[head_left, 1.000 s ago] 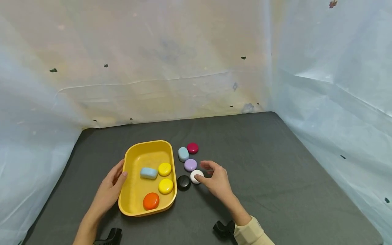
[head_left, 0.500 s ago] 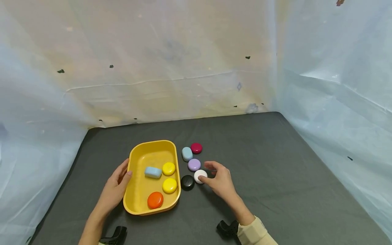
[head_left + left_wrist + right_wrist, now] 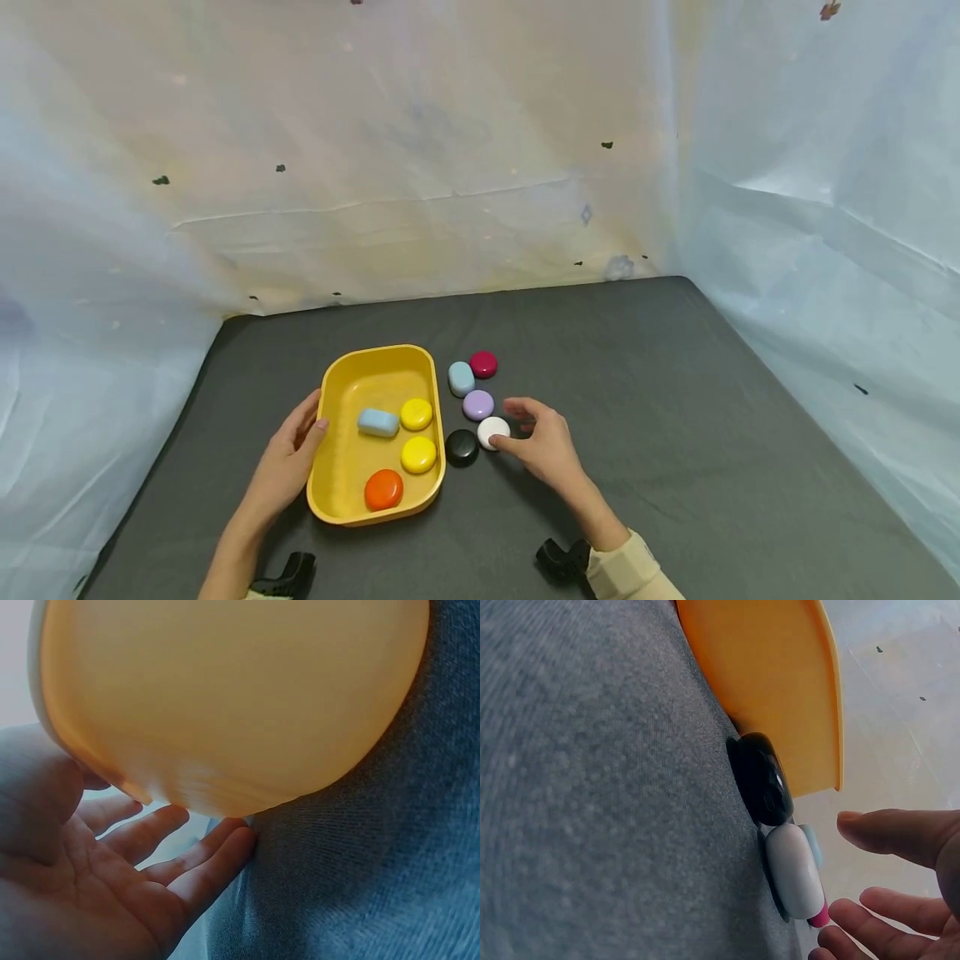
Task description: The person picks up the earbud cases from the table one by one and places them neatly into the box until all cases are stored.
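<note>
Well in from the far edge of the table (image 3: 637, 400), the white disc (image 3: 491, 427) is seen just left of the nearer, right hand (image 3: 550, 451), its thumb and fingers parted and nothing gripped; the tray (image 3: 351, 393) is touched at its left edge by the left hand (image 3: 285, 462).

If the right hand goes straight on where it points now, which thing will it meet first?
Most likely the white piece, directly before the right hand; the thumb overlaps it in the head view, though depth is hard to judge.
</note>
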`<state>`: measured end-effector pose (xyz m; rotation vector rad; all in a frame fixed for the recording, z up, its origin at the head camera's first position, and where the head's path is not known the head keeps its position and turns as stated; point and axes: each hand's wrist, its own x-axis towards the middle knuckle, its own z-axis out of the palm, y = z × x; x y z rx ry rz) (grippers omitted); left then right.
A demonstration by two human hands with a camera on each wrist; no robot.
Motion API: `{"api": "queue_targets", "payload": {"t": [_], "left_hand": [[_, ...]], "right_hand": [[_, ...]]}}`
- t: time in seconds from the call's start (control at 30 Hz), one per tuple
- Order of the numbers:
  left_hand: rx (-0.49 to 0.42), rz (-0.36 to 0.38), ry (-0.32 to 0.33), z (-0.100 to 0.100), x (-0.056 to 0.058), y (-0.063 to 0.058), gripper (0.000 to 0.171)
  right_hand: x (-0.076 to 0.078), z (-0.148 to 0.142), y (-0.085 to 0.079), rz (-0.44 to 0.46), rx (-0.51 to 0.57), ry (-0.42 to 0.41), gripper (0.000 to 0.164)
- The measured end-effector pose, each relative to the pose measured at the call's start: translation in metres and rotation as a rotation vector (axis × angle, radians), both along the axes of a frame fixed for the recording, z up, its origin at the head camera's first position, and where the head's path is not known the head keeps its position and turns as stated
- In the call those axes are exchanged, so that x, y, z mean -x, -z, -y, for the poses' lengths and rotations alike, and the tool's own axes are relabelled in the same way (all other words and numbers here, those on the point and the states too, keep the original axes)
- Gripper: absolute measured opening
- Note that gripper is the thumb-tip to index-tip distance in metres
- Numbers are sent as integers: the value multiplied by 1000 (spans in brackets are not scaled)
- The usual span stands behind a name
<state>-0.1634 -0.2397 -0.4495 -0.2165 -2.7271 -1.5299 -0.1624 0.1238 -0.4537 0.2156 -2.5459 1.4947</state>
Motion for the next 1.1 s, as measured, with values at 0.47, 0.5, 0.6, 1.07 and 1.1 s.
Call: {"api": "queue_targets", "payload": {"t": [0.47,0.5,0.6,1.07,1.1], "left_hand": [[-37,-34,22,-1,-2,3,61],[-41,-39,24,0,-2,3,60],[-47,-44,22,0,-2,3,60],[-34,-27,8,0,-2,3,61],[-33,-28,8,0,-2,3,61]], "right_hand": [[3,-5,7,37,-19,-30,55],[3,-4,7,38,-23,-33,55],[5,-4,7,42,-31,-39,55],[6,-3,10,37,-42,-91,54],[6,-2,11,35,-43,-92,54]]}}
